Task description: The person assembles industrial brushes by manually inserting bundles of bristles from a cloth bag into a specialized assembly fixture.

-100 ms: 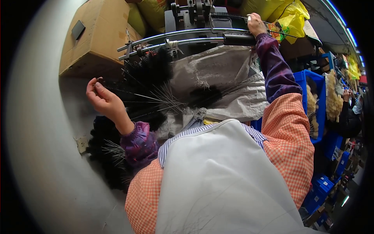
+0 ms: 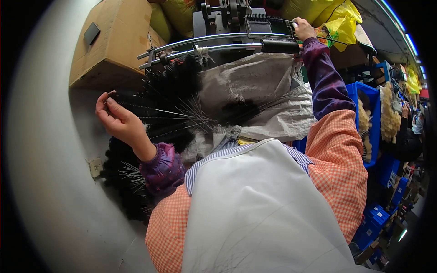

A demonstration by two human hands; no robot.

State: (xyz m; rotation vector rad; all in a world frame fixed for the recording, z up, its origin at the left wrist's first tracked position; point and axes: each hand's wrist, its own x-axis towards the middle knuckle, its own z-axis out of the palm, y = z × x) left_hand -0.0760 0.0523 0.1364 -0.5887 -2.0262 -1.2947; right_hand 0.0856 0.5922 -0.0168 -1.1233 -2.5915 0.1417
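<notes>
From the head camera, the left hand [image 2: 119, 119] is raised with thumb and fingers pinched together on the tip of a black bristled twisted-wire brush [image 2: 136, 109]; its long axis runs roughly level, from the fingers rightward into a fanned heap of similar black wire brushes [image 2: 170, 102] lying on a grey woven sack [image 2: 273, 91]. The right hand [image 2: 304, 28] is stretched far forward, closed on a thin wire at the dark metal machine [image 2: 236, 22], just above a black handle [image 2: 280, 45]. A brown cardboard box [image 2: 109, 45] sits to the left; blue plastic crates [image 2: 364, 100] and yellow bags [image 2: 337, 18] crowd the right.
</notes>
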